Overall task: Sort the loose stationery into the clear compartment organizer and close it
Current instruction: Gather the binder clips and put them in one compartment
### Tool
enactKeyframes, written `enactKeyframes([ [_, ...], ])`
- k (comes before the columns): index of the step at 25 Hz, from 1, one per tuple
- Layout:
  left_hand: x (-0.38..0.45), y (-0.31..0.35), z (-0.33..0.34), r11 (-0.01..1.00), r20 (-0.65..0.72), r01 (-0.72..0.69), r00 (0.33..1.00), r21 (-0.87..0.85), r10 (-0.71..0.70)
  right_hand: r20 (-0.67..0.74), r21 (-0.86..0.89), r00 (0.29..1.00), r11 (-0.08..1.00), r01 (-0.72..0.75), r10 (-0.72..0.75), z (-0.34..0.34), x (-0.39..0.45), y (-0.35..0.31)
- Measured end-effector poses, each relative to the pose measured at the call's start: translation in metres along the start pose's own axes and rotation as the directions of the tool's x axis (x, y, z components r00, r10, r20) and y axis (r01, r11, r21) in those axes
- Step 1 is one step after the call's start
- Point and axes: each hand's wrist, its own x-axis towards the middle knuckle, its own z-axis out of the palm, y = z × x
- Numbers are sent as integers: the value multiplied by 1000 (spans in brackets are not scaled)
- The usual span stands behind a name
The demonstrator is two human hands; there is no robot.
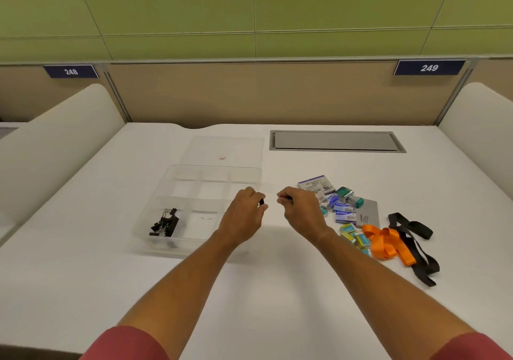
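Clear compartment organizer (166, 193) sits left of centre on the white desk (83, 276), long axis running away from the viewer, lid (222, 148) lying open flat beyond it. Black binder clips (165, 223) fill its near-left compartment. Left hand (243, 218), over the organizer's right edge, has fingers curled, pinching a small dark item; what it is cannot be told. Right hand (301, 212), just beside, pinches something tiny. Loose stationery boxes (340, 209), orange ribbon (385, 241) and black strap (416, 246) lie right.
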Motion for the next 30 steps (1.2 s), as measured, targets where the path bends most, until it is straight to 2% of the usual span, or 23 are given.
enactKeyframes([
  [8,-22,-87,-56,999,-28,45,999,8,-45,22,-9,999,999,43,-43,64,-1,-70],
  [12,-33,-141,-78,989,-37,146,989,16,-145,26,-16,999,999,33,-32,91,3,-94],
  [16,-38,-182,-89,976,42,198,978,87,-202,43,-52,999,998,33,-31,114,8,-116],
  [19,-36,-196,-91,973,154,167,969,158,-192,63,-87,997,995,46,-40,129,11,-131],
  [22,-37,-204,-91,975,193,155,963,162,-186,91,-68,994,996,61,-55,142,15,-143],
  [30,-37,-225,-101,964,52,70,995,258,-86,200,-24,977,997,76,-70,175,24,-171],
])
